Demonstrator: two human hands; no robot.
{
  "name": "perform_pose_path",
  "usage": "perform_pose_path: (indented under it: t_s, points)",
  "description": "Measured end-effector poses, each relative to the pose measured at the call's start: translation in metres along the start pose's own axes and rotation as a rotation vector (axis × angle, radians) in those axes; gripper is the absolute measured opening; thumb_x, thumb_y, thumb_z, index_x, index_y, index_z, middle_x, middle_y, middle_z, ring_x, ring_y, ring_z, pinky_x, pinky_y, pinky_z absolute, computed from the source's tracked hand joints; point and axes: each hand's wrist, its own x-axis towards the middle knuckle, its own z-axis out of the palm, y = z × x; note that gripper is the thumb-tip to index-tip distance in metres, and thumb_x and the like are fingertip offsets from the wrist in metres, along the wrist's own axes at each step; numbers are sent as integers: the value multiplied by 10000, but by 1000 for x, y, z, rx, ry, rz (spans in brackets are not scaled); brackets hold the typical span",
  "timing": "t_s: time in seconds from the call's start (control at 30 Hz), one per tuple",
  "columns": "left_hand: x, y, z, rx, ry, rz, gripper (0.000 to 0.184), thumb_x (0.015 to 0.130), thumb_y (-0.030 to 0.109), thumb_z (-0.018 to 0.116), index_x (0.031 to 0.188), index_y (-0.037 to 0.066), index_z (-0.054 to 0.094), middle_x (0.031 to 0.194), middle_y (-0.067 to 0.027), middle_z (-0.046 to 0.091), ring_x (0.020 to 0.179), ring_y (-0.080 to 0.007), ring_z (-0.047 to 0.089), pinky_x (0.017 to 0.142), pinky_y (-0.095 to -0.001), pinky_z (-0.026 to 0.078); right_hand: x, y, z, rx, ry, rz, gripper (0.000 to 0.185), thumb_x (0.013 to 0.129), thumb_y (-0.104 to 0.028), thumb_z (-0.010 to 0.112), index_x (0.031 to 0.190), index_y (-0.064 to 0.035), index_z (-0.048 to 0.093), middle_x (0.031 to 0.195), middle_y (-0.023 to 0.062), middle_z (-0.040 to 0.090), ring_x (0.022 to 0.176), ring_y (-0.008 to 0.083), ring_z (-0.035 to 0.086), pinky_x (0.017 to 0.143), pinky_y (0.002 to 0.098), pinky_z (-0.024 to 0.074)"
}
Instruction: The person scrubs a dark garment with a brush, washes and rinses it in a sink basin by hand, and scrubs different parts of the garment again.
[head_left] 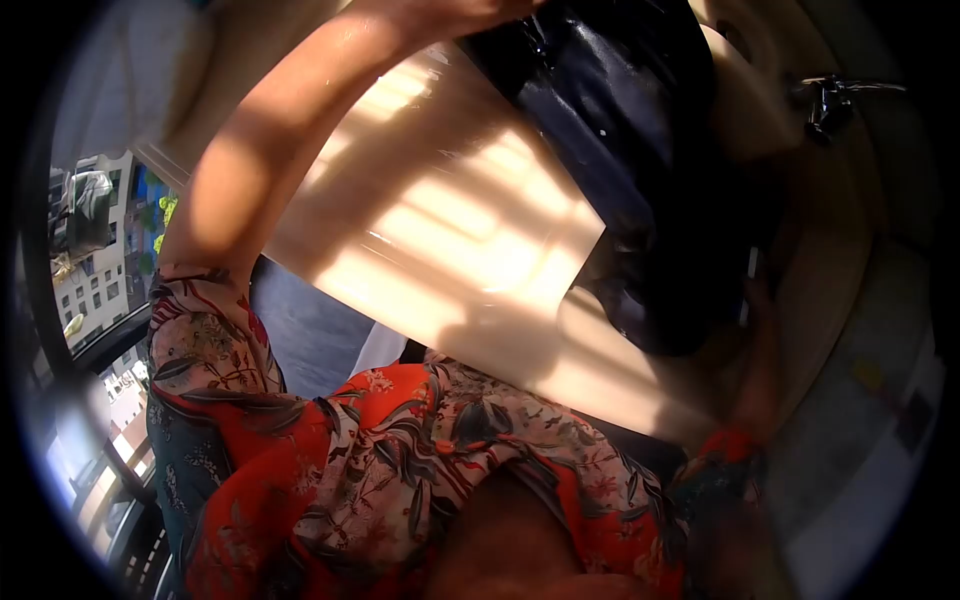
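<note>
A shiny, wet-looking dark cloth [610, 110] hangs over the pale, glossy slab of a sink [460, 210]. My left arm reaches across to the top edge, where my left hand [490, 10] is at the cloth's upper left; its fingers are mostly cut off by the frame. On the right, in deep shadow, my right hand [762, 300] is beside the cloth's lower right edge, closed around a thin, light-edged thing I cannot make out.
A chrome tap [828, 105] is at the upper right, above the basin's curved rim. At the left is a window with a railing [115, 330] and buildings outside. My patterned red clothing [400, 430] is against the sink's near edge. Sunlight stripes fall on the slab.
</note>
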Motion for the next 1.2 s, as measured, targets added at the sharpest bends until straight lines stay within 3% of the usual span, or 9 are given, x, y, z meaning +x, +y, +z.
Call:
perform_pose_path:
  t_s: [0.17, 0.37, 0.5, 0.7, 0.83, 1.0, 1.07, 1.1, 1.2]
  points:
    - [-91, 66, 16, -242, -554, 274, 461, 688, 59, 528, 1148, 48, 493, 1162, -105, 472, 1147, -271, 407, 992, -404, 274, -60, -105, -15, 300, 99, -322, 649, 779, -123, 586, 1360, -51, 306, 1352, 140, 384, 1224, 230, 386, 1010, 326, 304]
    - [-108, 49, 25, -182, -448, 286, 423, 766, 91, 475, 1184, 24, 471, 1224, -159, 446, 1182, -294, 390, 1010, -437, 252, -129, -288, 14, 190, 75, -1020, 578, 785, -110, 608, 1320, -84, 391, 1286, 126, 452, 1188, 216, 435, 976, 302, 344]
    - [-127, 48, 27, -124, -360, 283, 368, 824, 110, 444, 1177, 18, 488, 1308, -158, 413, 1243, -299, 357, 999, -468, 266, -168, -378, 65, -653, 157, -1022, 586, 786, -215, 641, 1317, -269, 400, 969, 119, 529, 864, 275, 573, 743, 345, 478]
    - [-125, 36, 27, -119, -363, 310, 334, 830, 79, 430, 1146, -5, 500, 1293, -150, 439, 1249, -290, 359, 993, -474, 277, -90, -498, 130, -642, 488, -1048, 521, 812, -301, 595, 1300, -308, 411, 903, 159, 540, 813, 311, 586, 717, 401, 478]
    - [-123, 29, 37, -211, -356, 295, 303, 818, 158, 483, 1070, 3, 546, 1158, -123, 519, 1145, -255, 428, 952, -422, 307, -142, -439, 97, -665, 94, -1031, 544, 794, -271, 617, 1300, -304, 421, 937, 144, 538, 862, 298, 584, 766, 391, 475]
    - [-122, 27, 37, -217, -326, 333, 271, 797, 192, 512, 1007, 31, 572, 1066, -94, 544, 1055, -241, 455, 941, -416, 314, -117, -493, 138, -615, 285, -998, 499, 816, -359, 552, 1293, -305, 415, 966, 183, 540, 841, 331, 583, 716, 401, 488]
    - [-123, 28, 39, -163, -290, 347, 291, 799, 196, 510, 1029, 28, 570, 1090, -100, 542, 1077, -246, 448, 955, -421, 310, -76, -544, 160, -500, 450, -1029, 484, 828, -397, 531, 1287, -288, 423, 933, 190, 553, 836, 337, 582, 730, 398, 473]
    - [-125, 28, 40, -168, -285, 338, 291, 802, 197, 506, 1030, 26, 570, 1101, -103, 539, 1087, -247, 445, 961, -423, 307, -129, -565, 150, -276, 270, -892, 371, 871, -322, 469, 998, 17, 547, 879, 195, 615, 749, 301, 605, 677, 388, 485]
    - [-126, 25, 38, -266, -273, 281, 260, 809, 204, 492, 976, 26, 583, 1086, -99, 544, 1079, -248, 446, 957, -431, 310, -130, -489, 125, -643, 194, -963, 483, 833, -348, 525, 1297, -306, 395, 998, 208, 534, 824, 354, 592, 770, 414, 476]
